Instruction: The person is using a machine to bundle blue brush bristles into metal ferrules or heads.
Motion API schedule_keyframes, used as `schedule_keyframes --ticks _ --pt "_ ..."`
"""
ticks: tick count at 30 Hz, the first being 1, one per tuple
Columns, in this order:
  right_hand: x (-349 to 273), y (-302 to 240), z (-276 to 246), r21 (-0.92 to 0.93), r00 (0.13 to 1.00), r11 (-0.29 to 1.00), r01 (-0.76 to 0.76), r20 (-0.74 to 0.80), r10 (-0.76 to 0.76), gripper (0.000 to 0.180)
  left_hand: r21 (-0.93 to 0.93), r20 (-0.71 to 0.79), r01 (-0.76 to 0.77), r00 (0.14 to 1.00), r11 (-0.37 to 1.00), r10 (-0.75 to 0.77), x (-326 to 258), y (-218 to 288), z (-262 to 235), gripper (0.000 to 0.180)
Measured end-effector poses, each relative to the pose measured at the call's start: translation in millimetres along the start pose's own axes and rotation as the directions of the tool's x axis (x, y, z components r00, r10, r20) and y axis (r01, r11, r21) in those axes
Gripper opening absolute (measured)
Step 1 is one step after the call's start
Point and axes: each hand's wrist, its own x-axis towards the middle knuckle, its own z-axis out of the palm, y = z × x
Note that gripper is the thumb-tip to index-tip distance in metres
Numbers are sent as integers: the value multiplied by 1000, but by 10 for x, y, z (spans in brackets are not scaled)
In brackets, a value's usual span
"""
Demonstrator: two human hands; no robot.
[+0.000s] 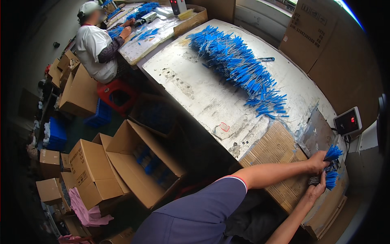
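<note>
At the right end of the table, my left hand (318, 161) is closed around a bunch of thin blue-ended sticks (334, 153). Just nearer to me, my right hand (317, 189) grips a second bunch of the same sticks (332, 180). Thin pale wire-like ends stick out on the left side of that bunch. A dark object between the two bunches is mostly covered by my fingers. Farther up the table lies a long heap of blue sticks (235, 61) with pale thin shafts.
Beside my hands stands a small display (347, 121) with red digits. Flattened cardboard (272, 150) covers the table's near end. A slim cutter-like tool (266, 59) lies behind the heap. An open carton (138, 175) stands left. A co-worker (95, 49) sits at another table (140, 49).
</note>
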Motion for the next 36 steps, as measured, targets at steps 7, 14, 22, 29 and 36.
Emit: schedule_keyframes --ticks 7,14,22,29,36 --pt "130 -124 -400 143 979 988 58 -200 -29 17 72 -315 -64 945 995 83 0 18 14 27" --pt "-233 -327 -106 -228 974 951 209 -36 -222 9 58 -237 -39 970 998 51 87 44 -51 24" --pt "-396 -267 410 -505 961 817 276 164 -224 10 -114 -74 -54 996 992 46 131 -145 -31 25" --pt "-358 -234 325 -471 981 863 183 146 -128 11 -138 -91 -93 993 986 81 102 -128 -28 21" --pt "-403 -220 174 -326 986 932 159 102 -133 15 71 -123 -224 965 972 231 -1 -101 24 31"
